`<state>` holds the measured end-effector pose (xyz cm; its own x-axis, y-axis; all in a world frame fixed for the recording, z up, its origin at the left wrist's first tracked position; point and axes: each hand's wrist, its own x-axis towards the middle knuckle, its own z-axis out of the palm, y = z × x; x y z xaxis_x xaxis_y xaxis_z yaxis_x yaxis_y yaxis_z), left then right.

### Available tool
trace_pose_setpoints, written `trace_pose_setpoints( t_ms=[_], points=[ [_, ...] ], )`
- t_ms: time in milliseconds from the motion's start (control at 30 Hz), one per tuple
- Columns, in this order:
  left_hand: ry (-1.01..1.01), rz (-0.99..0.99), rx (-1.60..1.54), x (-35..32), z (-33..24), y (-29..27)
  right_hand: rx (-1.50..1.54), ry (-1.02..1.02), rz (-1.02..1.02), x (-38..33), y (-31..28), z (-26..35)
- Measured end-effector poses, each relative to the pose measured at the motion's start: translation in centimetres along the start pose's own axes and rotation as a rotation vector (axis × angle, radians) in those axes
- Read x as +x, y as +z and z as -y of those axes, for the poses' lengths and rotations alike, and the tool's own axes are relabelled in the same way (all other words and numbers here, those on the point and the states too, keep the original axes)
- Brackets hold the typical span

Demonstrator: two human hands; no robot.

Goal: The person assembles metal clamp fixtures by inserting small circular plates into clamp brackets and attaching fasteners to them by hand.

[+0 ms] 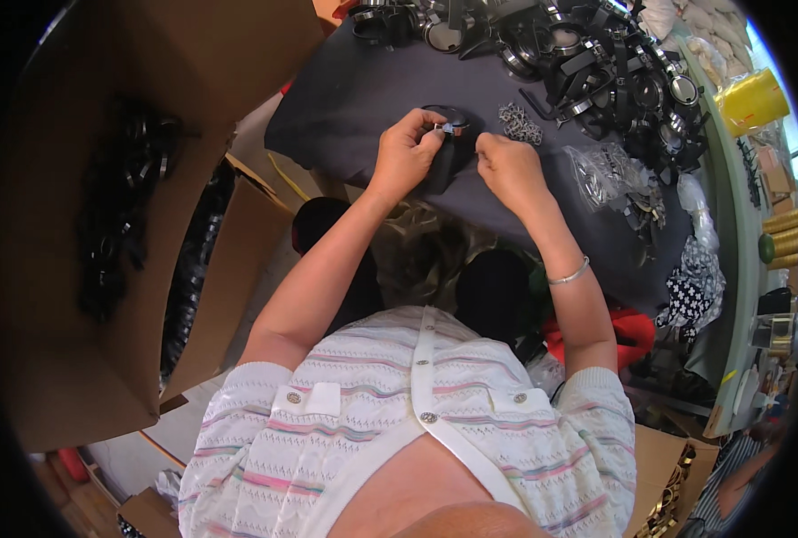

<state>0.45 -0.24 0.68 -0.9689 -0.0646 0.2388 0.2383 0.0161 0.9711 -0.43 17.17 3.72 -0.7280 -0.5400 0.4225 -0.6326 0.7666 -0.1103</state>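
Observation:
A wristwatch (454,116) with a dark round case is pinched between the thumb and fingers of my left hand (405,152), over the dark cloth. Its black strap hangs down below the fingers. A small pale bit shows at the case edge beside my fingertips. Just to the right, apart from the watch, is my right hand (512,169) with thumb and fingertips pressed together. Whatever it might hold is too small to make out. A little heap of small metal pieces (519,124) lies on the cloth beyond my right hand.
Many black-strapped watches (587,76) are piled along the table's far right side. Clear plastic bags (603,175) with small parts lie right of my right hand. Large cardboard boxes (264,54) holding dark watches stand at left. A yellow roll (753,101) is at far right.

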Motion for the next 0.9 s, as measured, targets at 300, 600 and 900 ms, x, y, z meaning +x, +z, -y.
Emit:
trace_pose_setpoints(
  t_ms=[300, 600, 900],
  points=[
    [-0.035, -0.001, -0.049, 0.0, -0.2, -0.1, 0.911, 0.358, -0.249, 0.1, -0.7, 3.7],
    [-0.018, 0.010, -0.035, 0.2, 0.2, -0.1, 0.890, 0.186, -0.484, 0.9, 3.7, 2.8],
    [-0.057, 0.041, -0.090, -0.3, -0.4, 0.0, 0.713, 0.153, -0.540, 1.3, 3.1, 3.1]
  ],
)
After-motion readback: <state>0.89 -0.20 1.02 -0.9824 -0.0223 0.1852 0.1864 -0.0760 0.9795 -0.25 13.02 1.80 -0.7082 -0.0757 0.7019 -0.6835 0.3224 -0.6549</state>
